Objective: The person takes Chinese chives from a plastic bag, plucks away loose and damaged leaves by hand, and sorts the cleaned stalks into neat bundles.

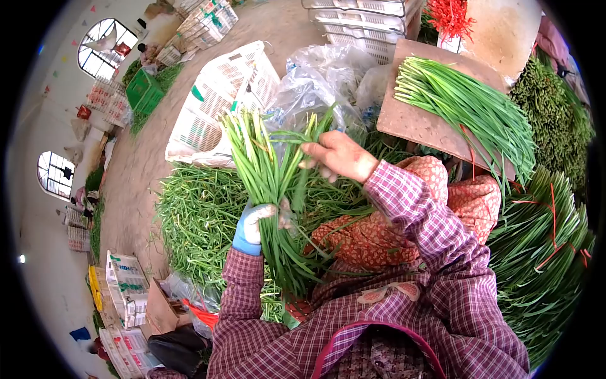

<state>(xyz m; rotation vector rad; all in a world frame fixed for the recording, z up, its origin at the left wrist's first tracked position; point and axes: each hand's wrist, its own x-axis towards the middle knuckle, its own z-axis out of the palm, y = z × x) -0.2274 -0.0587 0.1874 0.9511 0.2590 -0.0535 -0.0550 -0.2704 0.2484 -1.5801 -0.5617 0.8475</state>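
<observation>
Wearing a white glove with a blue cuff, my left hand point(254, 226) is closed around a bunch of garlic chives point(268, 170), pale stalk ends up and green leaves hanging toward my lap. My right hand point(341, 156), at the upper right of that bunch, pinches a few chive stalks point(312, 134) between thumb and fingers. Beneath both hands spreads a heap of loose chives point(199, 218). To the right, a neat pile of chives point(467, 110) lies on a brown board point(413, 123).
A white plastic crate point(211, 104) stands in front of the heap, beside clear plastic bags point(331, 79). Stacked white crates point(363, 28) are at the back. Chive bundles tied with red bands point(536, 252) lie at right; red ties point(451, 18) sit at top right.
</observation>
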